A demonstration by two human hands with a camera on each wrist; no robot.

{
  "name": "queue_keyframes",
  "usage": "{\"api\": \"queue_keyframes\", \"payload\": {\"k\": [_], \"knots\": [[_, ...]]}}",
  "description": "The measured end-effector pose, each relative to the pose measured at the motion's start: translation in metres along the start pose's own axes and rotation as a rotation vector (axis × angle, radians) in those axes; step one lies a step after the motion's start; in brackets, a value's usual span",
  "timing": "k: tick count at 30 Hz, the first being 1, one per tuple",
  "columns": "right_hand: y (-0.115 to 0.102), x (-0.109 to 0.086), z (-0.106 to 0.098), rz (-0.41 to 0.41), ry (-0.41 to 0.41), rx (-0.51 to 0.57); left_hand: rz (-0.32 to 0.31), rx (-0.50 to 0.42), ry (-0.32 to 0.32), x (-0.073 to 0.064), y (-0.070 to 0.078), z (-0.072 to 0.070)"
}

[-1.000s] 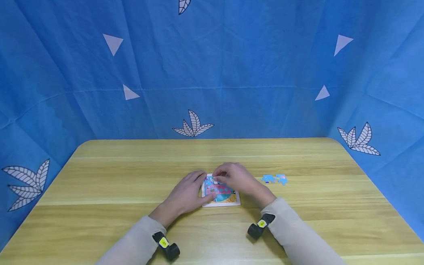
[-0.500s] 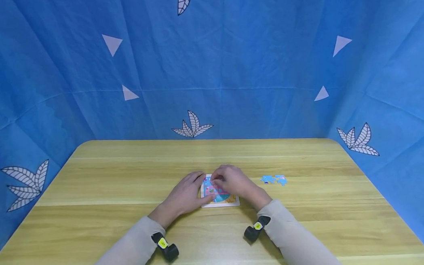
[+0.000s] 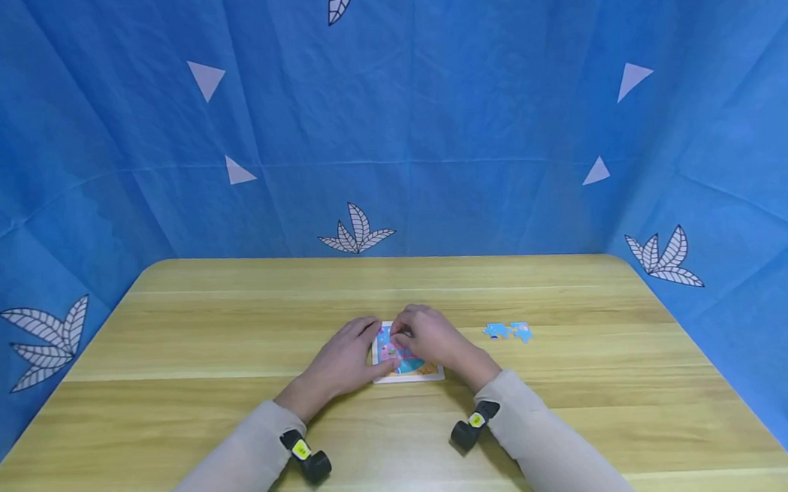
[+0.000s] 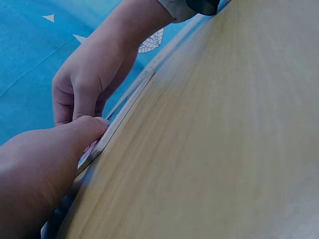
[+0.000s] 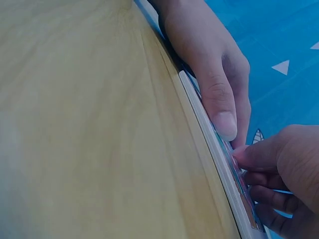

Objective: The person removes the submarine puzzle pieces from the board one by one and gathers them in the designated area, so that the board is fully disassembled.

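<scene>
A small framed jigsaw puzzle with a white border and a pink, blue and orange picture lies flat on the table. My left hand rests at its left side, fingers fairly straight along the edge and thumb laid over the picture. Over the upper part of the puzzle, my right hand has thumb and index finger pinched together, with the other fingers curled. A puzzle piece between those fingertips is mostly hidden by them. In the right wrist view the right thumb is low over the picture, close to the left thumb.
Two loose blue puzzle pieces lie on the table to the right of the frame, near each other. The wooden table reaches back to a blue patterned cloth, which hangs behind and on both sides.
My right hand has shifted slightly left and closer over the puzzle; the pale piece seen at its fingertips is now covered. My left hand stays in place on the frame.
</scene>
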State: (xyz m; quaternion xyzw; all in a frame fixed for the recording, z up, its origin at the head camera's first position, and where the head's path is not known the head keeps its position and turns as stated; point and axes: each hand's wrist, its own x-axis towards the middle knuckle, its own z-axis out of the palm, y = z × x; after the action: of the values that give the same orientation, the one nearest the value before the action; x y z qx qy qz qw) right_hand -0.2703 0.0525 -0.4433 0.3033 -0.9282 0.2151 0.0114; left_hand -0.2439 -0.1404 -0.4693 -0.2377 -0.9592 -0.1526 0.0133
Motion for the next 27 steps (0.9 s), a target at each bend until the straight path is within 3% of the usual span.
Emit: {"api": "queue_keyframes", "payload": {"k": [15, 27], "knots": [[-0.0015, -0.0002, -0.0011, 0.059, -0.006, 0.057, -0.009, -0.034, 0.004, 0.0004, 0.0026, -0.0016], [-0.0068, 0.0027, 0.0034, 0.087, 0.015, 0.021, -0.002, -0.045, 0.008, 0.0005, 0.0017, -0.0006]]}}
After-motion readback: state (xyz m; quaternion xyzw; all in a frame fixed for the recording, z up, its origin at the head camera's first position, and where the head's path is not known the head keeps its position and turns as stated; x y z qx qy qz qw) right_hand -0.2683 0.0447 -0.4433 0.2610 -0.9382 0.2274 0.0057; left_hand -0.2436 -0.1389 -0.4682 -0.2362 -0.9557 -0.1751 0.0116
